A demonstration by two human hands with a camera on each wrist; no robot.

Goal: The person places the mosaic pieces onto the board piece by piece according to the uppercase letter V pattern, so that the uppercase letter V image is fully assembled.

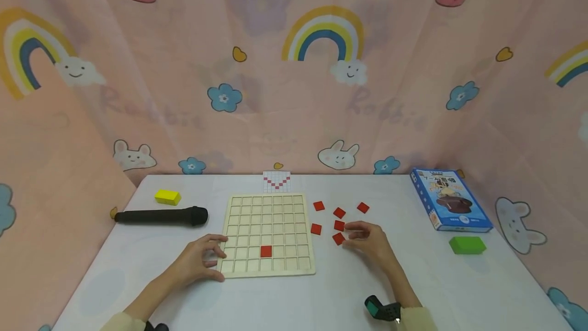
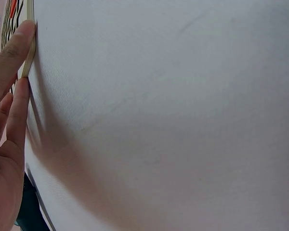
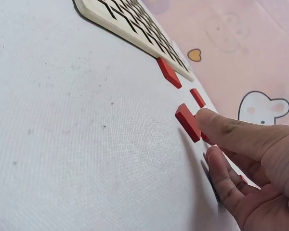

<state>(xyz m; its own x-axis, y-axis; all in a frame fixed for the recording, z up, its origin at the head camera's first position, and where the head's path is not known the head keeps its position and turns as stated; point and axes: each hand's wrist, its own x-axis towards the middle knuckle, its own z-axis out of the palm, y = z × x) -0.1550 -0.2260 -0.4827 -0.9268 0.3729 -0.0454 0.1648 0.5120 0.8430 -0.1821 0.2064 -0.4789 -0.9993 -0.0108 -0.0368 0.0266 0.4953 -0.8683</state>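
Note:
A cream gridded board point(image 1: 289, 275) lies flat, with one red square tile point(image 1: 266, 251) set in a lower cell. My left hand point(image 1: 202, 259) rests against the board's left side, thumb near the lower left corner; in the left wrist view its fingertips point(image 2: 25, 28) touch the board's rim. Right of the board, my right hand point(image 1: 369, 241) reaches over loose red tiles, thumb and forefinger apart. Its fingertips sit beside two of these, a lower tile point(image 1: 338, 239) and an upper tile point(image 1: 339, 225). In the right wrist view, the thumb overlaps the edge of a red tile point(image 3: 188, 122).
Several more red tiles, such as one tile point(image 1: 363, 207), lie scattered right of the board. A small pattern card point(image 1: 277, 182) is behind it. Leftward are a black microphone point(image 1: 161, 216) and a yellow block point(image 1: 167, 197); rightward, a blue box point(image 1: 450, 201) and a green block point(image 1: 467, 245).

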